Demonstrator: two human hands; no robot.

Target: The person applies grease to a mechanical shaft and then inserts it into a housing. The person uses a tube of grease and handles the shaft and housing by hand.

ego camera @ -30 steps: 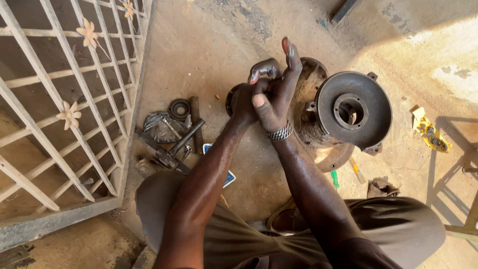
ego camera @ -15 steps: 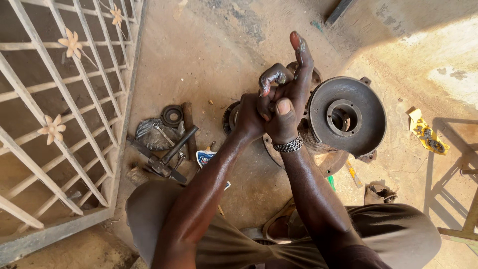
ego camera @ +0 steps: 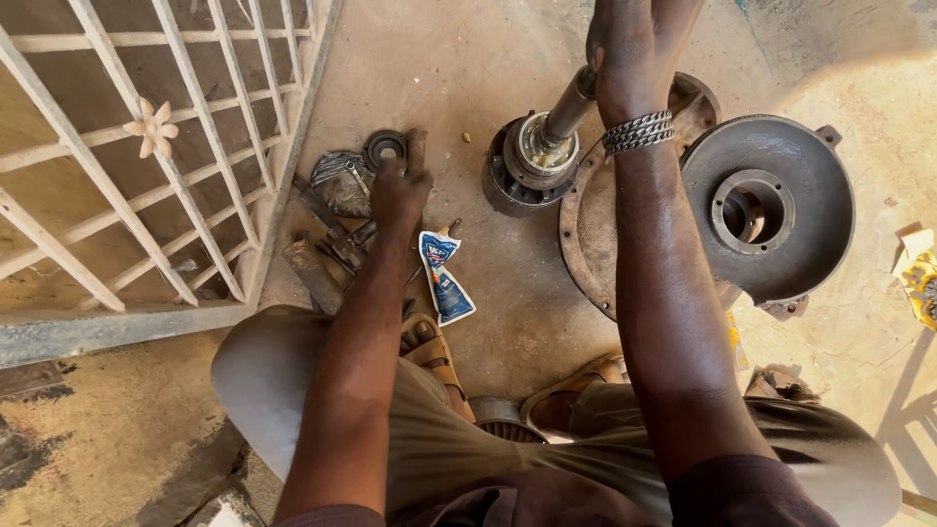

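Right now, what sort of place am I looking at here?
Probably an outdoor, ground-level repair spot. The person sits on bare concrete floor beside a metal gate, the right hand gripping a motor shaft, the left hand among greasy loose parts.

Dull, greasy metal shaft (ego camera: 569, 105), rusty matt steel housing (ego camera: 766, 205), rough dusty concrete floor (ego camera: 468, 59).

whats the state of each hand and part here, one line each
right hand: closed around the top of the shaft
grey metal shaft: upright, tilted slightly, seated in the hub
round metal hub: standing on the ground
left hand: resting on the parts pile, grip unclear
small round black bearing: lying flat by the fingertips
large round dark metal housing: lying flat, untouched
blue and white sachet: lying flat, crumpled
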